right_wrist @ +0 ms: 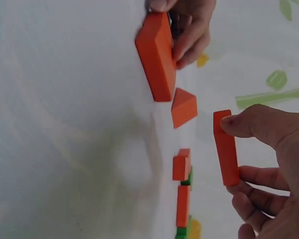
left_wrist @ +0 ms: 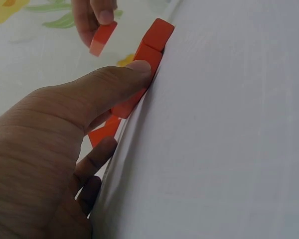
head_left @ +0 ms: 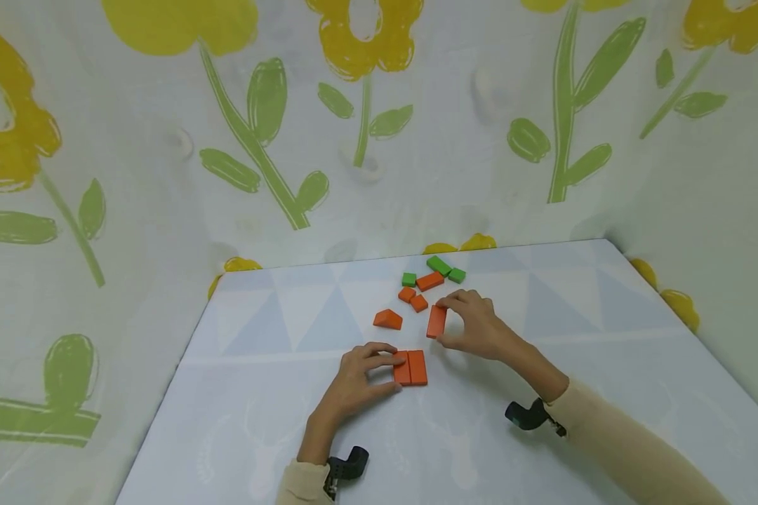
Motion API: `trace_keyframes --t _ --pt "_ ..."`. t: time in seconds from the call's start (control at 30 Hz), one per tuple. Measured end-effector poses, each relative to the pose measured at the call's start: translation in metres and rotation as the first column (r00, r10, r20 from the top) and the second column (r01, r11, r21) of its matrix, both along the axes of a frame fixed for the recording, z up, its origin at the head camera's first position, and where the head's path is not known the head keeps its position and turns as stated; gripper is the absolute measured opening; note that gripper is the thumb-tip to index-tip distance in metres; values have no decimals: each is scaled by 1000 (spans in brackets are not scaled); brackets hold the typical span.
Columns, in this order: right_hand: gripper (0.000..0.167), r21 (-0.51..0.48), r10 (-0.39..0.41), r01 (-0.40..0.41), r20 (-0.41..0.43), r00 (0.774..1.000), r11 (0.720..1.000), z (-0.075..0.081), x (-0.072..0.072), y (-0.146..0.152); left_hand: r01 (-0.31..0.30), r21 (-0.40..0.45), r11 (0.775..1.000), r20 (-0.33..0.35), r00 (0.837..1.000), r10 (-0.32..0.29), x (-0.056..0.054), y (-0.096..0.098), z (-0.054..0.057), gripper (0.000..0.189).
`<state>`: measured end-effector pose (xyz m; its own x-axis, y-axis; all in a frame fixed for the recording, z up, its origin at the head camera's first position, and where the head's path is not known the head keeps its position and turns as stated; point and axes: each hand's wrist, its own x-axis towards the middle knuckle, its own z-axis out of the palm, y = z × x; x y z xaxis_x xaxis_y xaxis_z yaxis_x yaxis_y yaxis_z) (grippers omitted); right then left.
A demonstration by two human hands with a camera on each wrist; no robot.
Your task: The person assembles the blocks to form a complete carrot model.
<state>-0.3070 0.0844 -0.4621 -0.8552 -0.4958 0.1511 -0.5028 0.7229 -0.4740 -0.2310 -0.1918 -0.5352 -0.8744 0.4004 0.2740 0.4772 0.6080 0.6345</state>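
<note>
Across the pale tabletop (head_left: 455,449), its near edge cut off below, the left hand (head_left: 352,379) grips the left of two flat orange blocks (head_left: 418,367) at lower centre, thumb and fingers slightly parted and partly covering it. Right of centre, the right hand (head_left: 480,328) pinches a raised orange block (head_left: 436,321) by its ends; beyond lie an orange wedge (head_left: 388,320), green blocks (head_left: 439,265) and flowered cloth (head_left: 429,175), cropped above.

High head, close wrist views; shared blocks (head_left: 419,368)
</note>
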Motion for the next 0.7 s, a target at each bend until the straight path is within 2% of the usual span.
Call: trace_keyframes --t 0.33,0.7 --pt "53 4 132 -132 20 991 991 -10 26 0 6 -1 1000 -20 1000 -6 -1 -1 -1 40" --pt "54 49 175 -179 84 981 983 -21 35 2 0 0 1000 3 1000 0 0 0 0 39"
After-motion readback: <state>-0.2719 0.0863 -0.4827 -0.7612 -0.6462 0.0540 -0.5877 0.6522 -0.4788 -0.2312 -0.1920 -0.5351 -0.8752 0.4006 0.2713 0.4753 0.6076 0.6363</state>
